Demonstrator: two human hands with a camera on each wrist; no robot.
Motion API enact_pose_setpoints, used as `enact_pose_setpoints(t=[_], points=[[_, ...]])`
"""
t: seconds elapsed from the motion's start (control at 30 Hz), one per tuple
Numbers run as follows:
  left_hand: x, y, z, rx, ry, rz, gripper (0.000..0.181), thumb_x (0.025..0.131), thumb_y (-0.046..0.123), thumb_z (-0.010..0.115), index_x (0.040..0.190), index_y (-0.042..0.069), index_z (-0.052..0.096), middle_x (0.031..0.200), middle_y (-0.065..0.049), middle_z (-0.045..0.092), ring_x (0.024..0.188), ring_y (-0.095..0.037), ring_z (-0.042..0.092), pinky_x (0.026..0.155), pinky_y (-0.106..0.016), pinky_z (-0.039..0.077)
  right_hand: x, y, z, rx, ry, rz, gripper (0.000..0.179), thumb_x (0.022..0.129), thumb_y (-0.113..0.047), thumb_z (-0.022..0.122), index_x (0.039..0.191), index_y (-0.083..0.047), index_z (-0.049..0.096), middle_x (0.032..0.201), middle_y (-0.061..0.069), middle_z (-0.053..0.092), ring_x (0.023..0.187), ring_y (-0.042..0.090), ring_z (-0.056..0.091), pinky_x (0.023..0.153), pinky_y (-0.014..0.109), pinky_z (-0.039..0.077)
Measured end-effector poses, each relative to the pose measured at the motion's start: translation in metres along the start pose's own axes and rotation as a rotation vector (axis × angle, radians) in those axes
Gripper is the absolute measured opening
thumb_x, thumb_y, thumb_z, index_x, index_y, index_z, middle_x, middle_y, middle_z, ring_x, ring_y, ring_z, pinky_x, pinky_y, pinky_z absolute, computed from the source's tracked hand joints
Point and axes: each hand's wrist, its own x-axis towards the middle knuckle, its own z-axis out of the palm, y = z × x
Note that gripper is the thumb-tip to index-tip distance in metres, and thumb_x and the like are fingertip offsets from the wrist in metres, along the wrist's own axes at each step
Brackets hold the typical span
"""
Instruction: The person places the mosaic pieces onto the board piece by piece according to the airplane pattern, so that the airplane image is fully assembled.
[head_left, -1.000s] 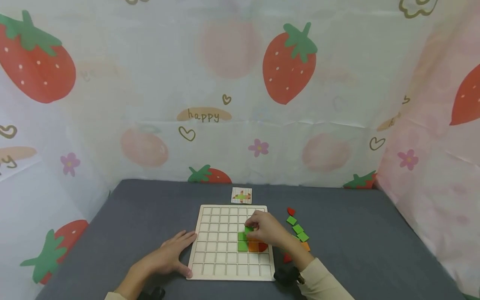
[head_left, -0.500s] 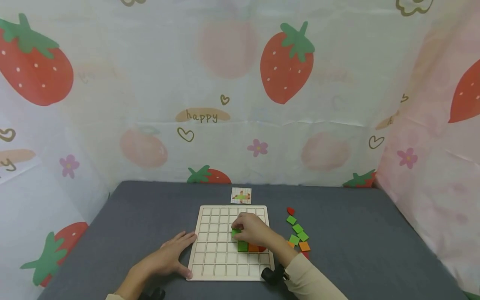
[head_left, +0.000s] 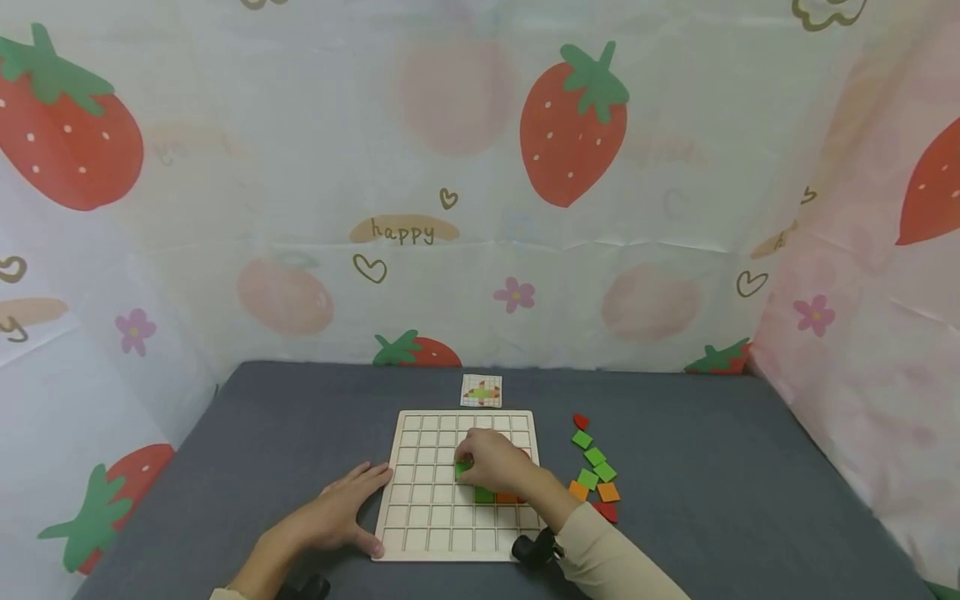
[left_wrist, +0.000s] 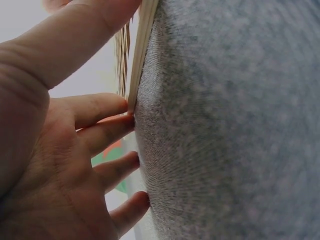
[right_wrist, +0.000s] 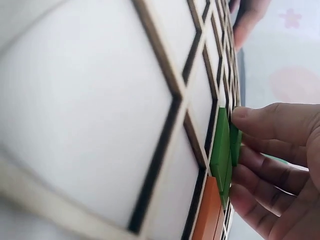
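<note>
A pale wooden grid board (head_left: pixel 416 540) lies flat on the table. My right hand (head_left: pixel 495 461) pinches a green square tile (head_left: pixel 461 472) between thumb and fingers, right at a cell near the board's middle. In the right wrist view, the held green tile is partly hidden behind other green tiles (right_wrist: pixel 220 142) set in the grid, and an orange tile (right_wrist: pixel 205 212) sits nearer the camera. My left hand (head_left: pixel 337 508) lies at the board's left side, fingers spread. Its thumb and fingertips (left_wrist: pixel 127 106) touch the board's edge.
A small picture card (head_left: pixel 482 391) showing a coloured pattern on a grid lies beyond the board. To the right are loose green tiles (head_left: pixel 595 457), orange tiles (head_left: pixel 608 492) and red pieces (head_left: pixel 606 512). A strawberry-print curtain (head_left: pixel 442 300) hangs behind the grey table (head_left: pixel 712 483).
My right hand has moved left across the board with the green tile, from over the right-hand cells to the middle. The left hand has stayed at the board's edge.
</note>
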Motion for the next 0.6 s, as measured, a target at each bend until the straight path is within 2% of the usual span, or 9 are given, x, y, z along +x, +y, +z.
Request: enact_pose_setpoints(t=[0.33, 0.6], points=[[-0.0002, 0.0002, 0.0004, -0.001, 0.012, -0.003, 0.107, 0.058, 0.033, 0.089, 0.147, 0.000, 0.038, 0.156, -0.020, 0.033, 0.145, -0.049, 0.020, 0.105, -0.075, 0.019, 0.0017, -0.0031, 0.0022, -0.075, -0.003, -0.013, 0.005, 0.084, -0.008, 0.071, 0.084, -0.011, 0.075, 0.080, -0.001, 0.060, 0.070, 0.006, 0.042, 0.061, 0.020, 0.036], [-0.0006, 0.0003, 0.0006, -0.006, 0.004, -0.002, 0.107, 0.059, 0.033, 0.089, 0.148, 0.000, 0.038, 0.156, -0.021, 0.033, 0.146, -0.049, 0.019, 0.106, -0.074, 0.019, 0.0011, -0.0041, 0.0015, -0.081, -0.003, 0.010, 0.009, 0.082, -0.012, 0.074, 0.090, -0.009, 0.077, 0.084, -0.001, 0.063, 0.073, 0.005, 0.048, 0.065, 0.020, 0.043]])
